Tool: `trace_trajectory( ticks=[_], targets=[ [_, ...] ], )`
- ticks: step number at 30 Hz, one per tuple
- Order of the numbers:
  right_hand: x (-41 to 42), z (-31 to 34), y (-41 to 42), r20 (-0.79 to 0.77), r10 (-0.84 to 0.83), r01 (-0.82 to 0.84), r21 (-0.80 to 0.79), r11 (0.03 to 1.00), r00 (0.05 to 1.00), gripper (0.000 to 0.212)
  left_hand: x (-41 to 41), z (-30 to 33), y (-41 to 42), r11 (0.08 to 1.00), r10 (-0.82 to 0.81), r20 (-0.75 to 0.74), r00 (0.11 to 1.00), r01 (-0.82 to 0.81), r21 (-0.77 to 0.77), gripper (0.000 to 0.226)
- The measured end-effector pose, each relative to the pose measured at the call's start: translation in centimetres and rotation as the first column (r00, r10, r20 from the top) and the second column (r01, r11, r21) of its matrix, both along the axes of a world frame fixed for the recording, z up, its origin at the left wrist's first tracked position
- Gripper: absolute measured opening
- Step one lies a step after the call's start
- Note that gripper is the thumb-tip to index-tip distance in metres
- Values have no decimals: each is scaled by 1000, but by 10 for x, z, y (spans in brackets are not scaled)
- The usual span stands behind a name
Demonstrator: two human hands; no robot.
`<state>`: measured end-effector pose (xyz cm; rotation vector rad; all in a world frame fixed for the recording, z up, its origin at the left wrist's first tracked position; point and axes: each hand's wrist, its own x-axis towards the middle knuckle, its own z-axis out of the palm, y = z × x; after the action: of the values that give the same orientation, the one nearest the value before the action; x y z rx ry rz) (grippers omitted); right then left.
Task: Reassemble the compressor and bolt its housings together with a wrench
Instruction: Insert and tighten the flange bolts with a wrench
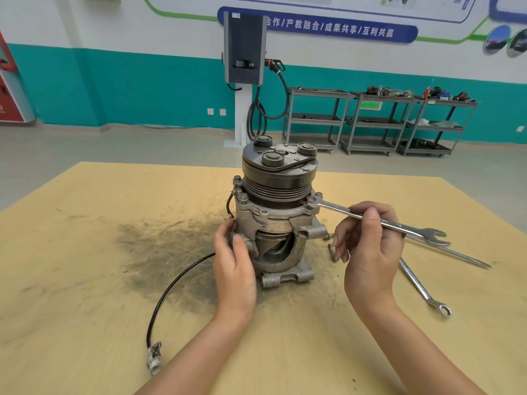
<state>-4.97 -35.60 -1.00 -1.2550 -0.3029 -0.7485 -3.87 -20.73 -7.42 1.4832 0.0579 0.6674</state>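
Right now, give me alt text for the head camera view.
A right hand holds a wrench on a bolt of an upright compressor, which the left hand steadies. A second wrench lies on the wooden table.

I see two bare forearms, no sleeves, no gloves, no watch or rings on my left hand (233,269) or right hand (368,252); nails short.
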Motion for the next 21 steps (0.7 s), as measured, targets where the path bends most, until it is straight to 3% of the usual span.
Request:
trace_trajectory(
  ticks=[7,13,21],
  targets=[
    [8,10,-7,-90,110,-106,49,993,990,29,0,1,0,1000,6,-21,1000,-6,-2,27],
    [16,11,-11,-238,230,-184,198,963,944,35,0,1,0,1000,-8,-19,1000,8,-7,26],
    [1,4,-4,-58,73,-74,-13,997,996,25,-1,1,0,1000,5,-33,999,-5,2,27]
  ],
)
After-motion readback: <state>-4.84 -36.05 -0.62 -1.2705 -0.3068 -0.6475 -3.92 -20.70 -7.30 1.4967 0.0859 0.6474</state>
